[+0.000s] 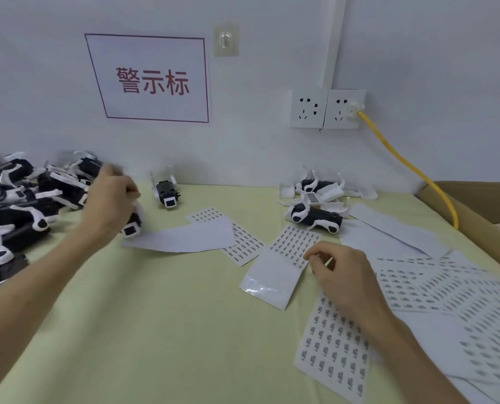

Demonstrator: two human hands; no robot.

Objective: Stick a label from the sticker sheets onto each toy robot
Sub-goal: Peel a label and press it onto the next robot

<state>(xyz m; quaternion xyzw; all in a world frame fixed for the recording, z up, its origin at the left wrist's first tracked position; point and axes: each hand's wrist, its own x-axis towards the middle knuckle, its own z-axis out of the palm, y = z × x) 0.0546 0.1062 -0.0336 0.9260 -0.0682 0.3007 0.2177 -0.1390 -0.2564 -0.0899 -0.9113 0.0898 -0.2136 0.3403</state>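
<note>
The left hand (111,199) curls its fingers round a black-and-white plastic toy robot (132,227), holding it just above the pale yellow-green table (155,316), beside a heap of like toy robots (24,199). The right hand (345,278) has curled fingers, thumb and forefinger tips meeting at the edge of a white sticker sheet of small grey labels (295,243); whether they pinch a label cannot be told. Another toy robot (167,195) lies near the wall, two more (316,217) at the far right. More sticker sheets (447,287) overlap under the right forearm.
</note>
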